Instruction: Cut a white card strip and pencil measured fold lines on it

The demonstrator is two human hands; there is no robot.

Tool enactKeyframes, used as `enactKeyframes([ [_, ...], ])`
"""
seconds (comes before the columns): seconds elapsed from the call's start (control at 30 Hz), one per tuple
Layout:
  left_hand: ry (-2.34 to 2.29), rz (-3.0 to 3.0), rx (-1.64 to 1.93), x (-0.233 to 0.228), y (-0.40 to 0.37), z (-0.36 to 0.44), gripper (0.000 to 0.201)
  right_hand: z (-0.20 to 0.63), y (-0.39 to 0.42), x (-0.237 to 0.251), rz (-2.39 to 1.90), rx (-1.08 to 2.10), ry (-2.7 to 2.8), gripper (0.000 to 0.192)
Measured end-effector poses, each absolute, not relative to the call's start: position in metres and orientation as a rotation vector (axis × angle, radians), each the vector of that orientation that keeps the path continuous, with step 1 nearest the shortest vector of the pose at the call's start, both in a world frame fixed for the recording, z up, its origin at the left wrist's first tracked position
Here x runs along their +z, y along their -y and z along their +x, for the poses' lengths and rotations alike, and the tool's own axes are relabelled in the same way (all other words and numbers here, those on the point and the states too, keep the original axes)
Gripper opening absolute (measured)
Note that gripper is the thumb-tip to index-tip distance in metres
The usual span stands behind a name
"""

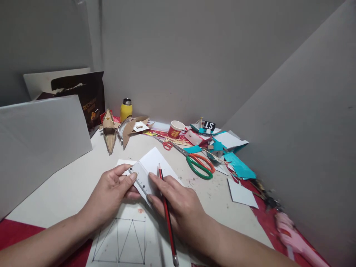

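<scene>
Your right hand (178,202) grips a red pencil (167,217) that lies across its back, fingertips pressing a small clear ruler (140,179). Your left hand (111,193) pinches the ruler's near end between thumb and fingers. The ruler lies slantwise on white paper (155,159) in the middle of the table (69,185). Just below, a sheet bears pencilled triangles (122,241). Farther right lie green-handled scissors (198,165) among teal paper scraps (239,167). Near the back wall stand a red cup (175,129), a yellow bottle (126,109) and a cardboard boat (109,133).

Scissors (200,165) lie right of the ruler (141,180) — cup (175,129) behind them.
</scene>
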State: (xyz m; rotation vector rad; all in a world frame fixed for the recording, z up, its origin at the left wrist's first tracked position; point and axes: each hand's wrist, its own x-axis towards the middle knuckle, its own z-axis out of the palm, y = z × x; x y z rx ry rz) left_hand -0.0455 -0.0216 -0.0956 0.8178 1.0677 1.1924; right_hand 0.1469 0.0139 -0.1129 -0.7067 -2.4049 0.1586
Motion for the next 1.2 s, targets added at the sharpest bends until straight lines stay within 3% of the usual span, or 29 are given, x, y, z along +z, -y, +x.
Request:
enactKeyframes([
  [0.17,-1.123,0.781,1.287,-0.095,0.02,-0.049,0.037,0.152,-0.017,-0.098,-0.667,0.053,2.296,0.046],
  [0.5,-1.245,0.684,1.516,-0.087,0.023,-0.051,0.033,0.154,0.009,-0.108,-0.228,0.334,2.123,0.048],
  [0.77,-1.264,0.704,1.558,-0.09,0.026,-0.046,0.027,0.143,0.01,-0.113,-0.333,0.591,2.085,0.049],
  [1.2,-1.296,0.696,1.512,-0.102,0.029,-0.031,0.019,0.139,-0.003,-0.128,-0.544,0.654,1.926,0.02],
])
